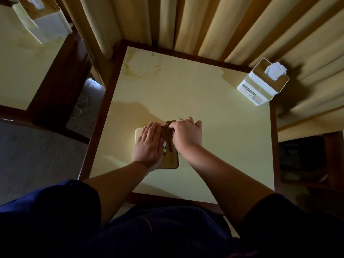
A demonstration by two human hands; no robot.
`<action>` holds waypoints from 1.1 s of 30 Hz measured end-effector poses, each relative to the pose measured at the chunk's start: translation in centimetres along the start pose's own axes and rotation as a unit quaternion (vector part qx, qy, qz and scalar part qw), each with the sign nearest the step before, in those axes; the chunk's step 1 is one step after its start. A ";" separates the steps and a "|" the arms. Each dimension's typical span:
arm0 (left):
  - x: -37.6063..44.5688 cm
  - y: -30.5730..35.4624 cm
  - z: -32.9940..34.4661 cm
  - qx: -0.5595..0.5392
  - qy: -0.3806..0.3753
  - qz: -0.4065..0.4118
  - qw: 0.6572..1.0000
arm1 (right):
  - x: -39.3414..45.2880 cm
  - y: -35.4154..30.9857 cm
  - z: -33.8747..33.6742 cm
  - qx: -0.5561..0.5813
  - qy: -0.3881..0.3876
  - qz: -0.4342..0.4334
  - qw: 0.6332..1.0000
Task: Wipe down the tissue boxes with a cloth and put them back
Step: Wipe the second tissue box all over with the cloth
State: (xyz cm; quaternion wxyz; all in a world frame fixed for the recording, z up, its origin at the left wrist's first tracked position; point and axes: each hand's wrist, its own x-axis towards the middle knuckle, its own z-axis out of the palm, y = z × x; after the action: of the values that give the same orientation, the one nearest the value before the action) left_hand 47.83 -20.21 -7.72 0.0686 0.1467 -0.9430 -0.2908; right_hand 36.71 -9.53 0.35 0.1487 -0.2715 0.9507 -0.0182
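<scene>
tissue box (168, 162) sits on the counter (204, 146); flat left hand (149, 144) presses it steady so right hand (186, 135), fingers clenched around a cloth (170, 122), can wipe.

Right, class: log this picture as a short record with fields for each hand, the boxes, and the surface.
left hand: flat on near box
right hand: fingers curled on a brown cloth over the same box
far box: upright at the table's far right corner, tissue sticking out
third box: on another table, upper left
table: pale yellow top, dark wood edge
</scene>
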 end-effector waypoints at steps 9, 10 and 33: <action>0.2 0.1 -0.3 0.002 -0.029 -0.018 0.999 | -7.7 1.9 2.4 0.008 -0.035 -0.069 0.997; 0.2 0.0 -0.4 0.005 -0.030 -0.011 0.999 | -8.6 2.0 2.7 0.007 -0.024 -0.076 0.997; -0.1 0.3 -0.3 0.000 0.010 0.003 1.000 | -0.8 -0.1 0.3 0.060 -0.003 0.039 0.997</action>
State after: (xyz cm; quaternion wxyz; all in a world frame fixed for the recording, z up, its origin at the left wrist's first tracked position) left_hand 47.95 -20.10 -7.26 0.0786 0.1465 -0.9426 -0.2895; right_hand 37.51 -9.22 0.32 0.1684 -0.2250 0.9573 -0.0685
